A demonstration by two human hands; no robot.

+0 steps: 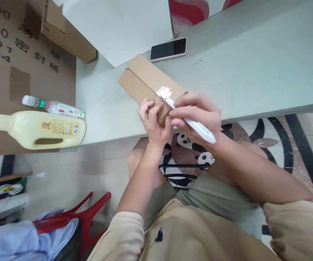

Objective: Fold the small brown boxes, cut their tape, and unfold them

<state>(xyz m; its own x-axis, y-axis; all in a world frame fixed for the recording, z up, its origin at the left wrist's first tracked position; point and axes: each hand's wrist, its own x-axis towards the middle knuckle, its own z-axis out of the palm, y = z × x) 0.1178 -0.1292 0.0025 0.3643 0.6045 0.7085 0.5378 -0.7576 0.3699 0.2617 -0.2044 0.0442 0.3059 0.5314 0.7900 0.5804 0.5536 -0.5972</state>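
A small brown cardboard box lies at a slant near the front edge of the pale table, its top flaps meeting along a seam. Shiny clear tape covers part of that seam. My left hand grips the box's near end, fingers on top and thumb at the side. In my right hand is a white utility knife, its tip down at the seam beside the tape. The right hand is slightly blurred. Whether the tip has gone through the tape, I cannot tell.
A phone lies behind the box, near a large white box. To the left are a yellow jug, a small bottle and a big printed carton. A red chair stands at lower left.
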